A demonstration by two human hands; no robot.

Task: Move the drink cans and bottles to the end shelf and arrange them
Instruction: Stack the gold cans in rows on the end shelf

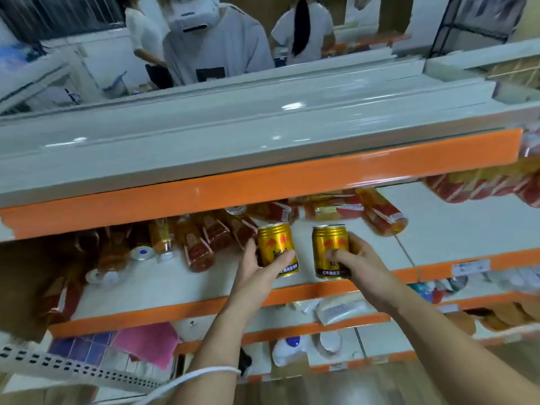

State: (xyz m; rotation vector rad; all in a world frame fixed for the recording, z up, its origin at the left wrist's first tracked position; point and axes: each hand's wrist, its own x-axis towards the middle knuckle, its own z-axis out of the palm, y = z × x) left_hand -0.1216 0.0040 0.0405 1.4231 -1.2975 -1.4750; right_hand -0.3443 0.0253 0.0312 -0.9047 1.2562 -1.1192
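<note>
My left hand (257, 268) curls around the left can (277, 248), thumb on its left side and fingers wrapped low across the front. My right hand (358, 258) grips the right can (328, 247) from the right, fingertips pressed on its label. Both cans are short ribbed metal cylinders, shiny gold with red markings and a dark band of print at the base. They stand roughly upright, side by side but apart, over the front part of the shelf (175, 287). I cannot tell whether their bases touch it.

The shelf is smooth white board with a glossy orange front lip. Behind the left can, clear plastic bottles (201, 242) of amber drink with red labels lean and lie in a jumble. An upper shelf (204, 135), glossy pale grey, overhangs them.
</note>
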